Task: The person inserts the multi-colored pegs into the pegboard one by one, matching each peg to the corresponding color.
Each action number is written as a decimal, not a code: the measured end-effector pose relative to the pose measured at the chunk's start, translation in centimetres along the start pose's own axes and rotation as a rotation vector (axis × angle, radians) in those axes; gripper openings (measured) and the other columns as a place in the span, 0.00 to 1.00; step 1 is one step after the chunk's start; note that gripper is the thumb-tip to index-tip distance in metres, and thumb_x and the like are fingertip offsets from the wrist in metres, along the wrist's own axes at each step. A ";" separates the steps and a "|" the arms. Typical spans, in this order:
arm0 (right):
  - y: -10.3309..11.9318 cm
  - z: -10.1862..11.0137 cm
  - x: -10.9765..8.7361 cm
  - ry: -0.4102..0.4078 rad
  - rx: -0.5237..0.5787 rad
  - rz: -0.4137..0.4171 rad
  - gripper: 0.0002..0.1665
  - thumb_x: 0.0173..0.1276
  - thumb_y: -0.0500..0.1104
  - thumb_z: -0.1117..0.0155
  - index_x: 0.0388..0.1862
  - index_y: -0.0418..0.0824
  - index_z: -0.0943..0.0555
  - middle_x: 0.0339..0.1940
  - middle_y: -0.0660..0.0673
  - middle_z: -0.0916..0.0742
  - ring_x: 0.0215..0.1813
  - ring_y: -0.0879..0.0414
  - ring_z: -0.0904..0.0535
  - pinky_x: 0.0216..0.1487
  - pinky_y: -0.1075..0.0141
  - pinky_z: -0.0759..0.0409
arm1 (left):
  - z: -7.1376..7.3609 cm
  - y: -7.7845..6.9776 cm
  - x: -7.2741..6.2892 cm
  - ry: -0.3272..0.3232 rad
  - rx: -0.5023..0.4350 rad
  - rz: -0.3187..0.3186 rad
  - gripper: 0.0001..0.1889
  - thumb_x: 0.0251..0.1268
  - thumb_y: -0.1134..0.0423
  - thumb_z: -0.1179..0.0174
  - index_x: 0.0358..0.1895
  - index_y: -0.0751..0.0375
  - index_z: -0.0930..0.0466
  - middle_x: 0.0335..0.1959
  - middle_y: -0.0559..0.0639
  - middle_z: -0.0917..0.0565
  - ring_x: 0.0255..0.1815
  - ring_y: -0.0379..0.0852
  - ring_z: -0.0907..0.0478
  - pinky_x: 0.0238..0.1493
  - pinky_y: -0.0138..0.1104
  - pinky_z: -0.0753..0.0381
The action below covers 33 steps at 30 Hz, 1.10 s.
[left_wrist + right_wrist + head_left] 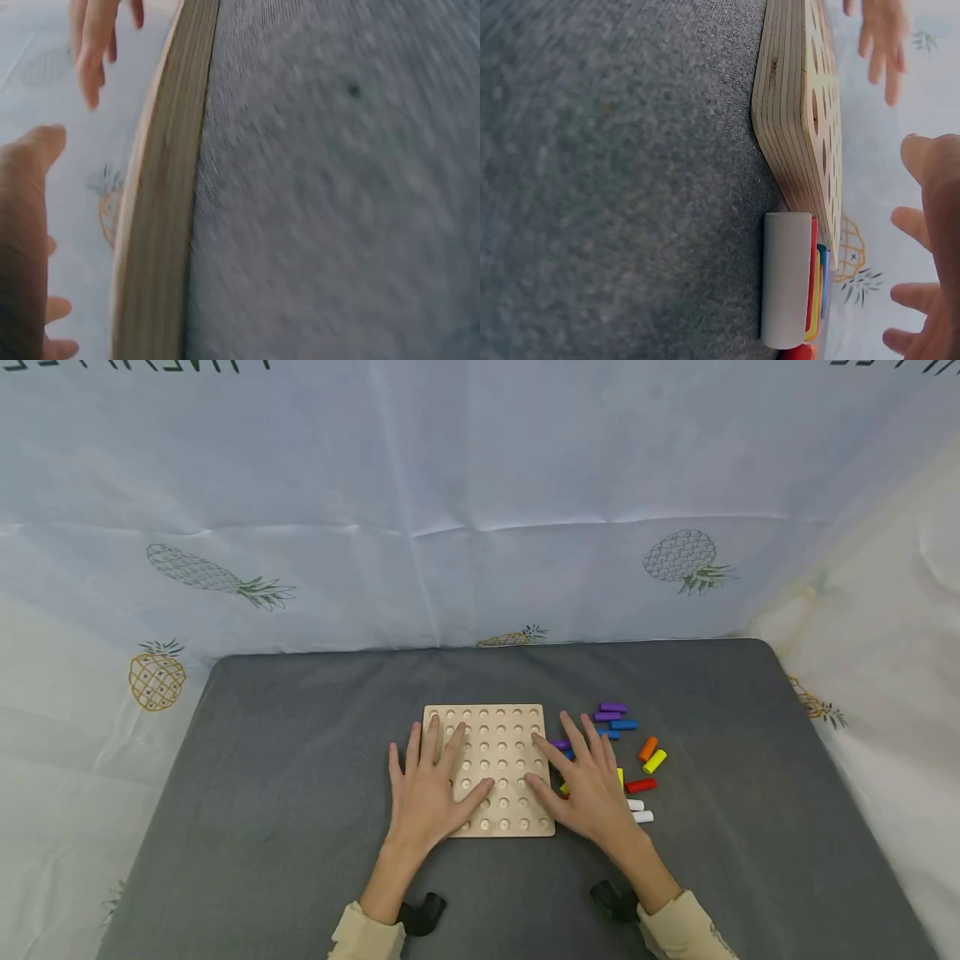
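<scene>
A square board [504, 768] of pale wood lies flat near the middle of the table; its corners are rounded, rows of shallow round holes cover its top, and its side shows thin layered bands like plywood. Just right of it lies a loose scatter of smooth, short cylindrical pegs [641, 786] in purple, blue, orange, yellow, red and white, some hidden under a hand. The grey tablecloth [300, 802] has a fine woven grain; beyond its far edge hangs a creased white cloth [465, 577] printed with pineapples.

The left hand [426, 793] is spread over the board's left side, fingers nearly straight and thumb wide apart. The right hand [594, 789] spreads likewise over the board's right edge and the nearest pegs. Both are empty and, in the wrist views, raised above the wood.
</scene>
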State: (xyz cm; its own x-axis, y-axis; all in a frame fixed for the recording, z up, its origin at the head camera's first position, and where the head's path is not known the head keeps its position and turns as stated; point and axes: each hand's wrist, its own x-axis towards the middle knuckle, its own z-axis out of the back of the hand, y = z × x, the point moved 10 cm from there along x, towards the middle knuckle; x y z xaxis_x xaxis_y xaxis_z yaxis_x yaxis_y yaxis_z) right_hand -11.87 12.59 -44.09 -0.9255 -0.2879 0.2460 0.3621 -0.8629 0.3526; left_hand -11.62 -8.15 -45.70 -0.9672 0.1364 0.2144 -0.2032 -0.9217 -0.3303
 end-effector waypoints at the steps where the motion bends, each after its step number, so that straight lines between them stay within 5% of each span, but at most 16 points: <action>1: 0.0 0.1 -0.1 -0.014 0.012 0.008 0.35 0.63 0.58 0.28 0.68 0.51 0.19 0.78 0.32 0.29 0.79 0.27 0.38 0.71 0.25 0.37 | 0.0 0.4 -0.1 -0.008 -0.019 0.004 0.47 0.57 0.28 0.38 0.79 0.43 0.36 0.81 0.61 0.37 0.82 0.66 0.42 0.75 0.73 0.47; 13: -0.6 0.9 -0.9 -0.083 0.103 0.002 0.28 0.61 0.54 0.24 0.58 0.46 0.13 0.66 0.34 0.19 0.67 0.36 0.27 0.64 0.35 0.24 | -1.0 4.0 -1.1 -0.005 -0.229 0.100 0.48 0.57 0.35 0.33 0.80 0.50 0.37 0.81 0.63 0.38 0.83 0.64 0.45 0.82 0.64 0.55; 19: -1.3 1.2 -1.0 -0.103 0.149 0.002 0.25 0.59 0.50 0.22 0.54 0.42 0.12 0.59 0.36 0.17 0.61 0.38 0.23 0.59 0.41 0.20 | -1.4 4.6 -1.3 0.018 -0.227 0.125 0.50 0.58 0.35 0.35 0.81 0.56 0.40 0.81 0.62 0.38 0.84 0.63 0.47 0.82 0.63 0.56; 26: -2.0 1.6 -0.9 -0.128 0.172 0.053 0.23 0.56 0.47 0.19 0.49 0.40 0.10 0.50 0.38 0.15 0.51 0.43 0.22 0.51 0.50 0.20 | -1.6 4.5 -1.2 0.039 -0.217 0.124 0.49 0.59 0.34 0.36 0.81 0.51 0.41 0.81 0.61 0.38 0.85 0.63 0.49 0.82 0.63 0.57; 33: -2.4 1.4 -0.5 -0.070 0.153 0.071 0.20 0.56 0.45 0.20 0.48 0.39 0.10 0.47 0.40 0.15 0.48 0.47 0.25 0.47 0.53 0.22 | -1.5 4.6 -1.2 0.009 -0.223 0.124 0.48 0.58 0.35 0.36 0.80 0.49 0.39 0.81 0.60 0.37 0.85 0.63 0.48 0.82 0.62 0.56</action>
State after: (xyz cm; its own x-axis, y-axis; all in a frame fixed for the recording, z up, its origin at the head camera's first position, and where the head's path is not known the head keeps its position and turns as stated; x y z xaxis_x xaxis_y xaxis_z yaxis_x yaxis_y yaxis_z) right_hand -12.11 15.38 -43.83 -0.8890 -0.3116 0.3356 0.4439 -0.7664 0.4644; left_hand -11.59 -12.01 -48.87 -0.9879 0.0318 0.1520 -0.1110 -0.8291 -0.5479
